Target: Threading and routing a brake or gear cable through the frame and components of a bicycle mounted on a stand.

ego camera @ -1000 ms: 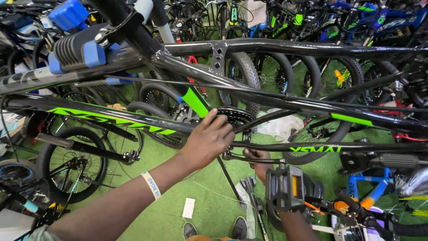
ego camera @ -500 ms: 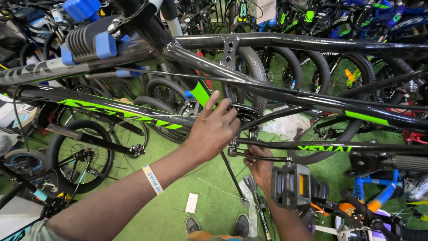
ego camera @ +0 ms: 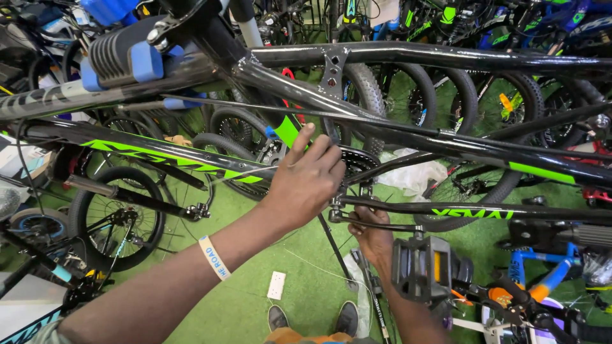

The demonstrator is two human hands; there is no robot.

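Black and green, the bicycle frame [ego camera: 395, 137] hangs clamped in a blue-padded repair stand [ego camera: 121, 57], its tubes running left to right across the view, so the long axis lies nearly level, with the seat tube rising toward the clamp at upper left. The left hand [ego camera: 306, 181] rests on the frame near the middle, just in front of the chainring [ego camera: 354, 162]; its fingers [ego camera: 319, 150] are loosely curled over a thin cable [ego camera: 242, 175] beside the down tube, index finger raised, and whether they truly pinch the cable I cannot tell. The right hand [ego camera: 373, 236] reaches up from below and is closed around the black crank arm [ego camera: 382, 223] just under the bottom bracket. A black pedal [ego camera: 424, 267] sits at the near end of that arm.

By the look of it, the work is at the drivetrain: steadying the crank while the cable is guided. A next move would call for a firm hold on the crank and light, steady tension along the cable. Green carpet [ego camera: 255, 299] and parked bikes lie beyond.
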